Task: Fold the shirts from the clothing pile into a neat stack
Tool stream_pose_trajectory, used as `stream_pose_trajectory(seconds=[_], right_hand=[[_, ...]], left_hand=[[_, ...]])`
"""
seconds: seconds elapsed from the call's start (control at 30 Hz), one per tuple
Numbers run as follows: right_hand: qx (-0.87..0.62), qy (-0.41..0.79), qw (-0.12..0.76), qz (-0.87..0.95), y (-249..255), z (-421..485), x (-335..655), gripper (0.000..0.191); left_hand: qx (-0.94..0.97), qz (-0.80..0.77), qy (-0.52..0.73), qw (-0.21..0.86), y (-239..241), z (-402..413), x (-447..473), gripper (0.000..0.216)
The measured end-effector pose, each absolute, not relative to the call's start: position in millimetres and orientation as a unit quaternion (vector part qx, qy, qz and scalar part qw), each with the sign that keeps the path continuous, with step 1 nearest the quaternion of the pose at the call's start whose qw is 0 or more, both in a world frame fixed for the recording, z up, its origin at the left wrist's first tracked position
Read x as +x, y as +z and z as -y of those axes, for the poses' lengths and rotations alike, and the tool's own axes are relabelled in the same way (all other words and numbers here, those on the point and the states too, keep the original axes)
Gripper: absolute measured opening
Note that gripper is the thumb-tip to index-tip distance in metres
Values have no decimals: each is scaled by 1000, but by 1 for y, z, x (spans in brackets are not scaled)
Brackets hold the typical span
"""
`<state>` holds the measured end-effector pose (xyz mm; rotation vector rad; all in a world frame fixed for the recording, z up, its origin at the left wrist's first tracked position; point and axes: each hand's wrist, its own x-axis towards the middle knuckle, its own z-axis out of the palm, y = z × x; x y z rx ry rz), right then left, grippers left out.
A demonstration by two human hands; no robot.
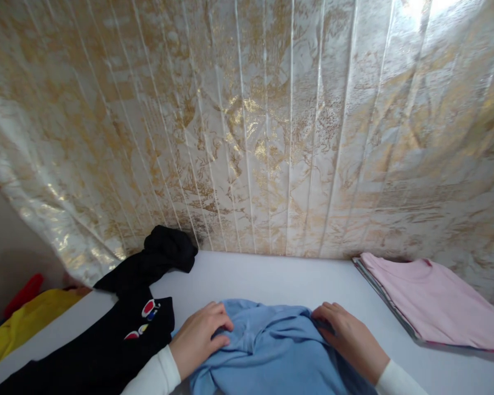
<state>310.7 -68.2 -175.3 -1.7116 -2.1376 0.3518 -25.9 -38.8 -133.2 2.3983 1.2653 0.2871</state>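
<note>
A crumpled light blue garment (271,351) lies on the white table (271,277) right in front of me. My left hand (200,337) rests on its left part with fingers curled and pinching a fold of the cloth. At the garment's upper right, my right hand (348,337) has its fingers bent down into the fabric and grips it. Both wrists show white sleeves.
A black garment (123,323) with a red and white print sprawls at the left, touching the blue one. A folded pink shirt (432,302) tops a stack at the right. Yellow and red cloth (22,321) lies far left. A gold-patterned wall (247,126) rises behind.
</note>
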Motion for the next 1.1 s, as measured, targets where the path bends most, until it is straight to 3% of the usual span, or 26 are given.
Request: stream_pose_trajectory(seconds=[0.33, 0.5, 0.77, 0.9, 1.0, 1.1], right_hand=[[-626, 107, 189, 749, -174, 72, 313, 19], [-600, 143, 214, 758, -173, 74, 315, 11], [-614, 91, 202, 758, -174, 71, 305, 13], [-590, 178, 304, 727, -156, 70, 314, 5], [-531, 289, 419, 678, -132, 69, 324, 16], [-495, 320, 500, 634, -103, 73, 329, 29]], left_hand=[[845, -485, 131, 185, -132, 36, -29, 4], [815, -472, 195, 272, -107, 38, -34, 7], [756, -421, 292, 407, -96, 34, -28, 15], [748, -434, 306, 397, -93, 29, -29, 20], [743, -449, 299, 397, -83, 27, -33, 23], [746, -444, 308, 389, -65, 28, -38, 33]])
